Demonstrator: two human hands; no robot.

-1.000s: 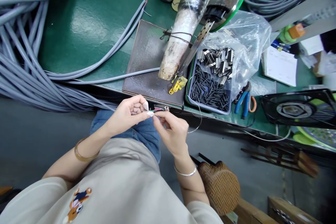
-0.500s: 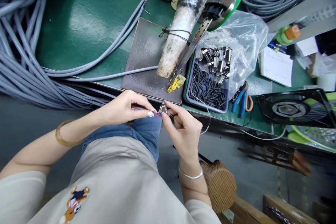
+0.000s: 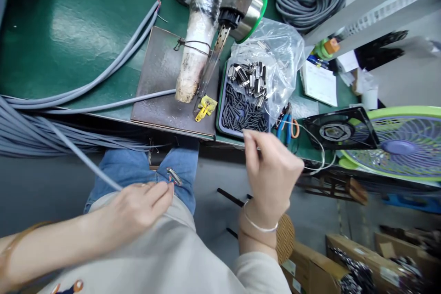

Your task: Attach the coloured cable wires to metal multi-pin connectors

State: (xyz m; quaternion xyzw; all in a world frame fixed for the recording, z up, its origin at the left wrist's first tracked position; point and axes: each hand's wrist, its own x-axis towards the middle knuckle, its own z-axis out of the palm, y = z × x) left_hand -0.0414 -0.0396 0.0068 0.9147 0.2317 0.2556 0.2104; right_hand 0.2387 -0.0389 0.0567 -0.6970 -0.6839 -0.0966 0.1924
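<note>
My left hand (image 3: 144, 204) is closed around the end of a grey cable (image 3: 86, 163), low in front of my lap. Just past its fingertips, a small metal multi-pin connector (image 3: 174, 176) sits at the cable's end, with a bit of red wire showing. My right hand (image 3: 272, 165) is raised at the table's front edge, thumb and fingers pinched together; what they hold, if anything, I cannot make out. Right behind it stands a tray (image 3: 219, 117) of black sleeve pieces (image 3: 243, 108) and metal connectors (image 3: 255, 78).
A soldering iron (image 3: 215, 55) and a wrapped white tube (image 3: 195, 55) overhang a dark board (image 3: 155, 78) holding a yellow clip (image 3: 206, 108). Blue-handled pliers (image 3: 284, 126), a black fan (image 3: 339, 132) and a thin pale wire (image 3: 322, 149) lie rightward. Grey cables (image 3: 51, 133) hang at left.
My hands have parted. The left has drawn the cable and connector down toward my lap; the right has let go of the connector and moved right, beside the tray. The view has shifted right.
</note>
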